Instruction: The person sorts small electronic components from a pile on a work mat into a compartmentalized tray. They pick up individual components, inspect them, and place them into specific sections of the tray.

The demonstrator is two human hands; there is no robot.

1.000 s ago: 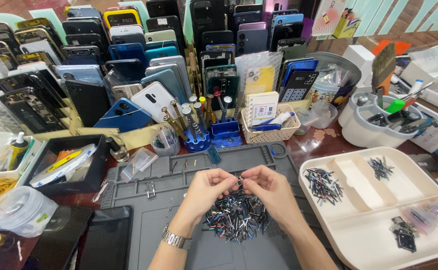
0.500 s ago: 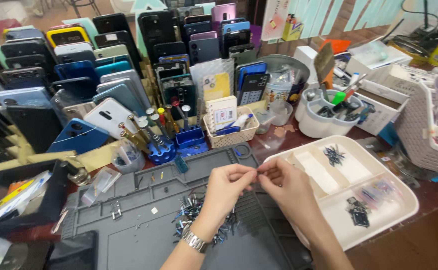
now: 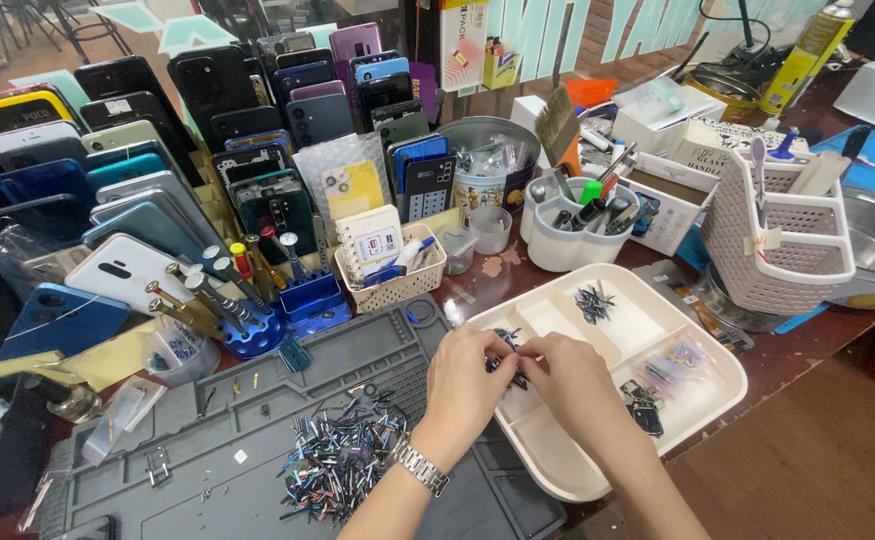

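Both hands met over the cream sectioned plastic tray (image 3: 703, 385): left hand (image 3: 468, 385) and right hand (image 3: 568, 380) fingers pinched narrow on small dark metal parts (image 3: 508, 362), the loose pile of similar slim parts (image 3: 338, 460) lying leftward on the grey work mat (image 3: 208, 440).

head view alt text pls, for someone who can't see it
Two bare hands, left hand and right hand, meet over a white compartment tray, pinching small dark parts. A pile of similar parts lies on a grey work mat.

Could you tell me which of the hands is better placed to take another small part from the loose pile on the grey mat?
Left. The left hand is nearer the pile; the right hand is over the white tray.
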